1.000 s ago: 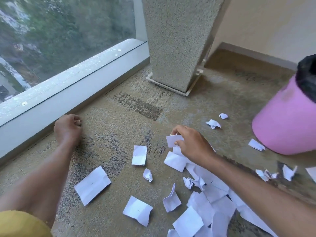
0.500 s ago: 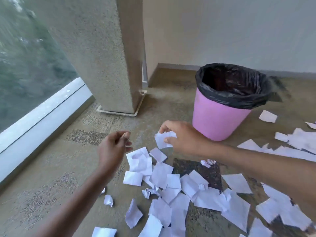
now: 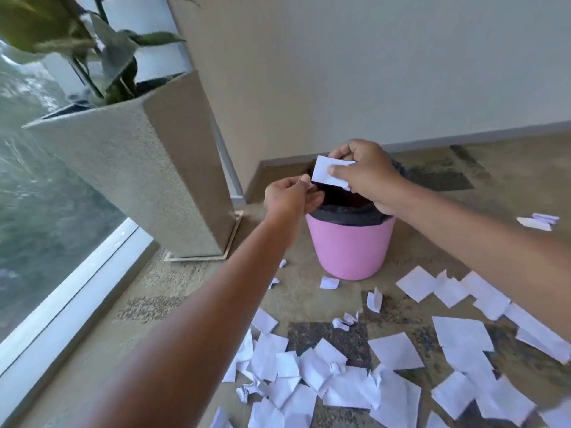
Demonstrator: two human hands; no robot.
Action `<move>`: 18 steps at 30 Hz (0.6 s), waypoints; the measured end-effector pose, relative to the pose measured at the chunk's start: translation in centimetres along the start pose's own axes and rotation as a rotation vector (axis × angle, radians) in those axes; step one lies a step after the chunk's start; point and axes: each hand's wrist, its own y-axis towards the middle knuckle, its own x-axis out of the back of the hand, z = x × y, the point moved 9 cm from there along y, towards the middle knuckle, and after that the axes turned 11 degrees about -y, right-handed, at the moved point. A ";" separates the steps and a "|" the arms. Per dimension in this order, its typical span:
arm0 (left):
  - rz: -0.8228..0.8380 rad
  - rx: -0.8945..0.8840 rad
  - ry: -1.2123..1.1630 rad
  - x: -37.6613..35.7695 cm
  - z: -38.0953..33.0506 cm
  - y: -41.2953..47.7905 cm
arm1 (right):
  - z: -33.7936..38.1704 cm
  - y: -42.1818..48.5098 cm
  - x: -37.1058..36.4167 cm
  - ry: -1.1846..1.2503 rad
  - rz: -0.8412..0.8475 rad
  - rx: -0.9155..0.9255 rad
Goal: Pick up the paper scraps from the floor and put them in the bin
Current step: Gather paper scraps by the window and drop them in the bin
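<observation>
While over bin [image 3: 349, 248], white rectangular scrap [image 3: 327, 173] pinched by right hand [image 3: 367, 177]; left hand [image 3: 287, 197] unclear.

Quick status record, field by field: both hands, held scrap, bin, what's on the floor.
bin: pink plastic bin, black liner, upright
right hand: pinches white rectangular paper scrap above the bin mouth
left hand: at the scrap's lower corner; grip unclear
floor: many white paper scraps lie in front of the bin
nearby: tall grey stone planter left of bin
</observation>
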 end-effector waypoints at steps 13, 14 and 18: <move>-0.141 0.037 0.238 -3.7 2.6 2.7 | -6.7 2.9 2.2 -0.123 -0.006 -0.061; -0.125 0.019 0.233 -3.4 2.2 2.3 | -6.3 2.7 2.3 -0.125 -0.016 -0.042; -0.090 -0.064 0.299 -0.1 0.8 0.0 | -3.3 0.9 1.6 -0.133 -0.009 0.073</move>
